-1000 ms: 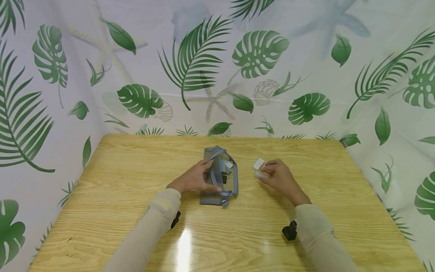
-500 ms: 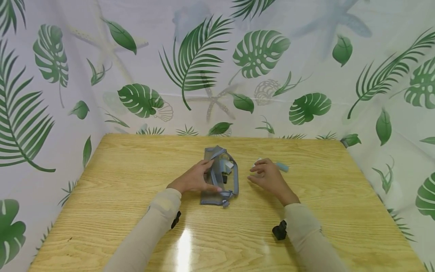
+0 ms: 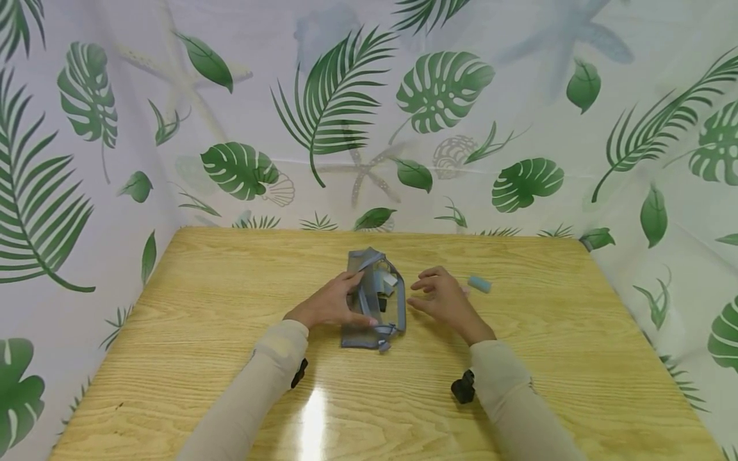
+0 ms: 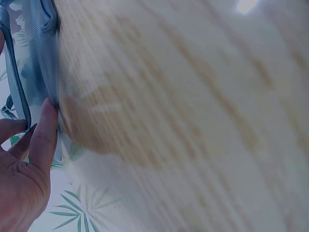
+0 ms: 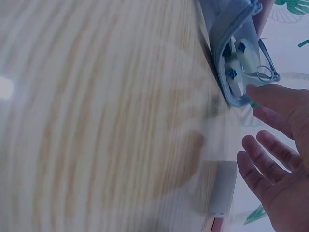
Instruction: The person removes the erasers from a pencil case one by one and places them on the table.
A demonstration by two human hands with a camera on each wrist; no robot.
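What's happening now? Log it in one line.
left hand: holds pouch | right hand: open, near pouch | blue cylinder: on table

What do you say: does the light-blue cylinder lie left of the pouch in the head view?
No, the light-blue cylinder lies right of the pouch, beyond the right hand.

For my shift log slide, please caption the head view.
Left hand holds a blue-grey pouch on a wooden table; right hand hovers beside it, near a light-blue cylindrical object.
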